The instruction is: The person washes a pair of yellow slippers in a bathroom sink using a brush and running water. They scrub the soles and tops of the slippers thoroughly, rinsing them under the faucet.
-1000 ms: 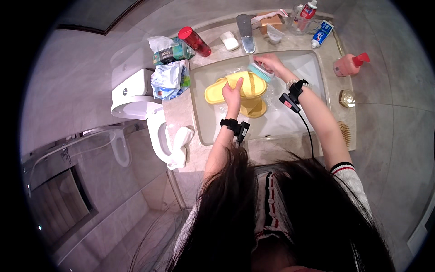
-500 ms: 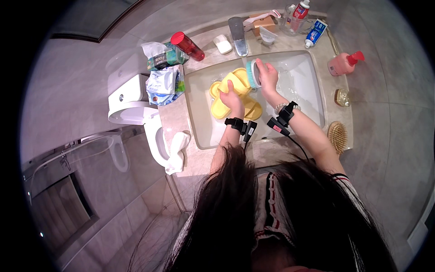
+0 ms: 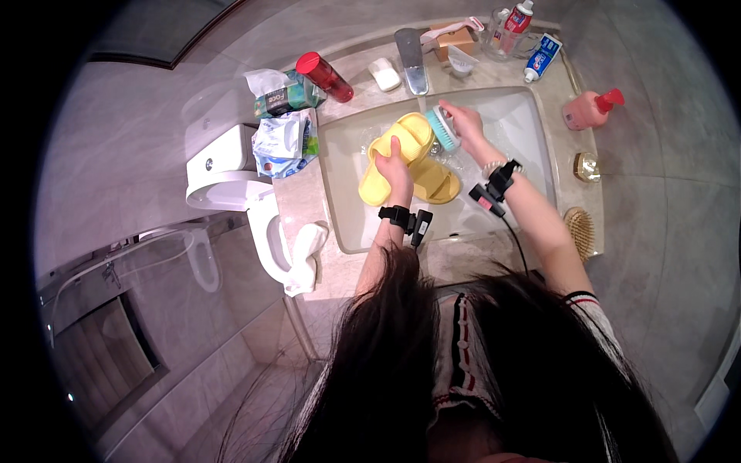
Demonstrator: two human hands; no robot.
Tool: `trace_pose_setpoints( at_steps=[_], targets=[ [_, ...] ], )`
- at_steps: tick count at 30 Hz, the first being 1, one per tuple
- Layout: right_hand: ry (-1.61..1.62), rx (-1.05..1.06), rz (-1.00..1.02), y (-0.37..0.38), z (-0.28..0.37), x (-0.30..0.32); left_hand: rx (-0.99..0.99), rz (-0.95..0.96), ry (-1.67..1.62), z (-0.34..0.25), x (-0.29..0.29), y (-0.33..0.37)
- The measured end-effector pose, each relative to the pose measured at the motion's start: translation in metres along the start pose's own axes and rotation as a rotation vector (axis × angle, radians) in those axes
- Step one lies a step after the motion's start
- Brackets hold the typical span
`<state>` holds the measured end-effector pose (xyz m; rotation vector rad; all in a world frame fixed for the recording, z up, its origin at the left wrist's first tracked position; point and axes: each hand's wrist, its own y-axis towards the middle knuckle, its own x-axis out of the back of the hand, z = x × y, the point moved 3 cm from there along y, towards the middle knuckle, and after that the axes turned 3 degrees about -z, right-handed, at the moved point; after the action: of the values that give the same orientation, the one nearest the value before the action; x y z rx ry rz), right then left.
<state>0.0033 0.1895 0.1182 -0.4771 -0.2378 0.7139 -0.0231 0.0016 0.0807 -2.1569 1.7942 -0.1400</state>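
Observation:
My left hand is closed round a yellow slipper, thumb on top, holding it up over the basin at a tilt. Beneath it and to the right lies a second yellow slipper in the white sink. My right hand grips a scrub brush with a white back and turquoise bristles, just right of the held slipper's strap end. Above the brush stands the faucet, its spout pointing into the sink. Water glistens on the sink bottom.
Along the back counter are a red bottle, a white soap bar, a small brown box and a toothpaste tube. A pink pump bottle and a wooden hairbrush line the right. Tissue packs and a white cloth sit left.
The brush in my right hand has moved slightly right and turned, its bristles now facing down-left. The lower slipper has shifted right. My left hand keeps its grip on the upper slipper.

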Motion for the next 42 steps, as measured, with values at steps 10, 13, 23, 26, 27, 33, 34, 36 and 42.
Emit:
trace_pose_setpoints(
  at_steps=[10,13,23,26,27,33,34,36,42],
  targets=[
    [-0.411,-0.021,0.498,0.058,0.019,-0.011,-0.219,0.475,0.433,-0.043,-0.009,-0.009],
    [-0.302,-0.127,0.641,0.049,0.022,-0.021,-0.199,0.435,0.368,-0.04,0.002,-0.002],
    [0.076,0.009,0.191,-0.011,0.004,-0.01,0.081,-0.032,-0.069,-0.001,0.009,0.009],
    [0.028,0.144,-0.023,-0.022,-0.002,-0.01,0.147,-0.09,-0.117,0.005,-0.003,-0.003],
    [0.02,0.195,-0.096,-0.026,0.0,-0.011,0.145,-0.105,-0.118,0.009,-0.004,-0.005],
    [0.028,0.234,-0.199,-0.041,-0.035,-0.016,0.16,-0.213,-0.236,0.017,-0.012,-0.008],
    [0.033,0.225,-0.194,-0.042,-0.037,-0.017,0.144,-0.231,-0.268,0.017,-0.011,-0.008],
    [0.031,0.184,-0.192,-0.041,-0.034,-0.009,0.2,-0.189,-0.168,0.009,-0.015,-0.016],
    [-0.115,0.145,0.021,0.002,0.014,0.006,0.132,0.042,0.034,-0.014,-0.004,-0.02]
  ],
)
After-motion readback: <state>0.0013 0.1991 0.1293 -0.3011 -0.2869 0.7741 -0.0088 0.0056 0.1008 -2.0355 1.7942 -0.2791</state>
